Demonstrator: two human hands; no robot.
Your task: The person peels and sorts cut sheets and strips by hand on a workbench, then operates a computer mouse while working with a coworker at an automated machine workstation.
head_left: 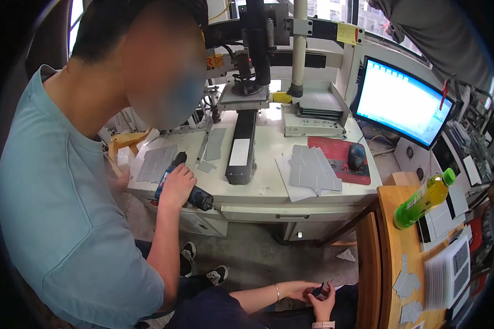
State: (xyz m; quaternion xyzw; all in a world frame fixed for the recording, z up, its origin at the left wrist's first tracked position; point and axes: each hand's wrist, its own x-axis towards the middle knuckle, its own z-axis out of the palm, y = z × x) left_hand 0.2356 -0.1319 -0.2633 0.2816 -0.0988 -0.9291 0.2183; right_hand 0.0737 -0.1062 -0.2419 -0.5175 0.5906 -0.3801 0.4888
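Observation:
Low in the head view, my left hand [298,290], with a bracelet at the wrist, has its fingers closed around a small black object [316,291]. My right hand [323,305], wearing a pink wristband, pinches the same object from the other side. A thin dark tip sticks up from it; its kind is too small to make out. Both hands are above my dark-clothed lap, left of the wooden table [387,241].
At left, a co-worker in a light blue shirt [71,203] grips a blue-and-black power drill [200,198]. The white machine bench [269,189] bears grey sheets [313,171], a mouse [357,156] and a monitor [403,104]. A green-capped bottle [422,200] stands at right.

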